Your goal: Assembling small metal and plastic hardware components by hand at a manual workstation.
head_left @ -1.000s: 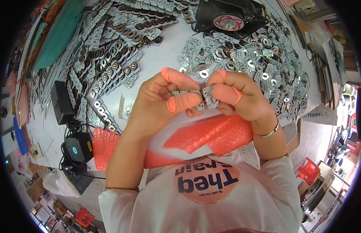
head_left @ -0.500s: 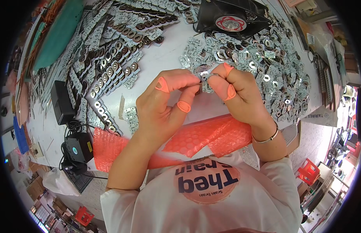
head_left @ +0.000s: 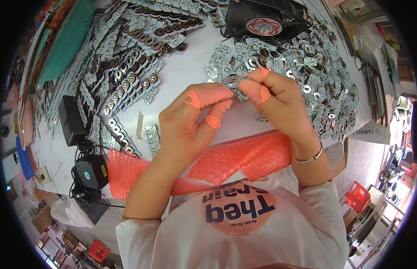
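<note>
Orange finger cots cover the thumb and index finger of both my hands. My right hand [head_left: 282, 105] pinches a small pale circuit board [head_left: 240, 93] between thumb and index finger, above the white table. My left hand [head_left: 184, 116] is close beside it, index fingertip at the board's edge, thumb curled in below. Whatever lies between the left fingertips is too small to name. Just beyond the hands spreads a heap of loose small circuit boards [head_left: 325, 85], many with shiny round parts. Strips of joined boards with dark round parts [head_left: 132, 87] lie at the left.
Orange bubble wrap [head_left: 226, 162] lies along the near table edge, under my forearms. A black fan [head_left: 264, 22] stands at the back. Black boxes with cables [head_left: 91, 170] sit at the left edge. A green curved panel [head_left: 69, 40] is at the far left.
My left hand has shifted slightly right and down, its thumb and index tips a little farther apart. The right fingers have turned slightly with the board. A loose board now shows beneath the right hand.
</note>
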`<action>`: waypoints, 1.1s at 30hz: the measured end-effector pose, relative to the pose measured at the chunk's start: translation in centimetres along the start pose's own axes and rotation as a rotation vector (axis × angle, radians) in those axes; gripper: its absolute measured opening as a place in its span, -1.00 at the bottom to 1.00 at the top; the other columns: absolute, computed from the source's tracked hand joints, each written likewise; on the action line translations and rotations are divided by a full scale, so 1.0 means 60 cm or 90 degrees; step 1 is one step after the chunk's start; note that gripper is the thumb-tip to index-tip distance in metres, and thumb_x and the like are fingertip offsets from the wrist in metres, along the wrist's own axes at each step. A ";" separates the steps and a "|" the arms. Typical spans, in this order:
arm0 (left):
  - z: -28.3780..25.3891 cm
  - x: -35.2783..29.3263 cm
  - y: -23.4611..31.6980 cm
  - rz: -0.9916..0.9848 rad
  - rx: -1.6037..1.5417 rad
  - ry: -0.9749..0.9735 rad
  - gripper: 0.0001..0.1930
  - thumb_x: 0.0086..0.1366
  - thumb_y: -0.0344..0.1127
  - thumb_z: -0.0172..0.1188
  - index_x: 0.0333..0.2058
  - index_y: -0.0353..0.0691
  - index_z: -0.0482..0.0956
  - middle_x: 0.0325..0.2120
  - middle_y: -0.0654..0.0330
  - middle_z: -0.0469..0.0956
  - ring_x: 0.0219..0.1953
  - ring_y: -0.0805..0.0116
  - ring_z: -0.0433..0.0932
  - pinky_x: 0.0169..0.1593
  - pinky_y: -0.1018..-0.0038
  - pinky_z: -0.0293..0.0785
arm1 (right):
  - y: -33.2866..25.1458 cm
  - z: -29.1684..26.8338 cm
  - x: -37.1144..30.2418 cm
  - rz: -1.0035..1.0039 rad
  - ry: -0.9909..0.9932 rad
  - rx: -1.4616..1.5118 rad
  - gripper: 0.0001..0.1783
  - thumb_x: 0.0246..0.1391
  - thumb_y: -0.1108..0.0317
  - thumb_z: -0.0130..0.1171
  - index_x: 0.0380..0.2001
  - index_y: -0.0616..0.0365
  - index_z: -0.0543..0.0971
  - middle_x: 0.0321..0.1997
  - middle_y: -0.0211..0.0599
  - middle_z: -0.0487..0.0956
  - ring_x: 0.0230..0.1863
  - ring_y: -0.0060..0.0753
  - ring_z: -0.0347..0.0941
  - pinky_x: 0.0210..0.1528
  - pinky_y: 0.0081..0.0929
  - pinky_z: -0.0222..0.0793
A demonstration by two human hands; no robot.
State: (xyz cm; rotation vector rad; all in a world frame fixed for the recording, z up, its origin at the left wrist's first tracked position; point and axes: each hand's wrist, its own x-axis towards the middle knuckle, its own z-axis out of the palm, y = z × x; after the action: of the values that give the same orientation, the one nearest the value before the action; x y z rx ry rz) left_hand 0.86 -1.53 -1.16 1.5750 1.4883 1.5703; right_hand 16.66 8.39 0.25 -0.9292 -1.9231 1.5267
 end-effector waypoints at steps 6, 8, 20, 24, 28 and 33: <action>-0.001 0.001 -0.005 -0.168 -0.204 0.043 -0.80 0.18 -0.58 0.15 -0.19 -0.33 0.53 -0.29 0.14 0.52 -0.31 0.44 0.54 -0.24 0.62 0.51 | 0.016 -0.025 0.014 -0.207 0.036 -0.251 -0.85 0.04 0.40 0.21 -0.42 0.29 0.63 -0.64 -0.46 0.46 -0.66 -0.72 0.21 -0.58 -0.69 0.12; -0.003 0.002 0.001 -0.218 -0.241 0.046 -0.79 0.18 -0.57 0.16 -0.18 -0.34 0.51 -0.32 0.17 0.51 -0.32 0.49 0.54 -0.26 0.64 0.51 | 0.001 -0.025 0.009 -0.157 0.009 -0.185 -0.85 0.03 0.40 0.21 -0.42 0.29 0.63 -0.65 -0.45 0.46 -0.66 -0.71 0.22 -0.59 -0.68 0.13; -0.014 0.007 0.007 -0.355 -0.395 -0.005 -0.79 0.16 -0.53 0.22 -0.22 -0.33 0.45 -0.36 0.12 0.55 -0.42 0.47 0.57 -0.36 0.62 0.53 | -0.005 -0.011 0.002 -0.130 -0.123 -0.077 -0.81 0.10 0.34 0.15 -0.49 0.24 0.53 -0.72 -0.53 0.36 -0.72 -0.74 0.18 -0.68 -0.69 0.04; -0.028 0.007 0.016 -0.427 -0.575 -0.086 -0.81 0.16 -0.52 0.22 -0.26 -0.31 0.44 -0.37 0.11 0.55 -0.41 0.38 0.58 -0.34 0.58 0.54 | -0.022 -0.013 -0.004 0.155 -0.210 0.305 -0.78 0.18 0.30 0.08 -0.49 0.17 0.44 -0.71 -0.63 0.27 -0.73 -0.81 0.05 -0.70 -0.75 -0.07; -0.007 -0.002 0.003 -0.247 -0.441 -0.014 -0.80 0.16 -0.54 0.21 -0.23 -0.32 0.43 -0.36 0.14 0.54 -0.37 0.38 0.58 -0.33 0.55 0.54 | -0.013 -0.008 -0.003 0.115 -0.104 0.211 -0.76 0.16 0.27 0.11 -0.46 0.24 0.48 -0.63 -0.60 0.33 -0.57 -0.72 0.17 -0.56 -0.66 0.12; -0.001 -0.001 0.001 -0.033 -0.137 0.018 -0.80 0.14 -0.63 0.14 -0.23 -0.33 0.49 -0.32 0.12 0.51 -0.33 0.42 0.55 -0.27 0.55 0.54 | 0.012 0.005 -0.003 -0.112 -0.043 0.010 -0.76 0.18 0.27 0.08 -0.51 0.15 0.42 -0.66 -0.64 0.27 -0.67 -0.83 0.10 -0.66 -0.77 -0.01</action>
State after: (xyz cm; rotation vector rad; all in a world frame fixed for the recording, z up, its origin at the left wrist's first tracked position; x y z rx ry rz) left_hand 0.86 -1.64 -1.11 1.3879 1.3131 1.6684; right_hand 16.70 8.14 -0.50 -0.6904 -1.9807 1.4847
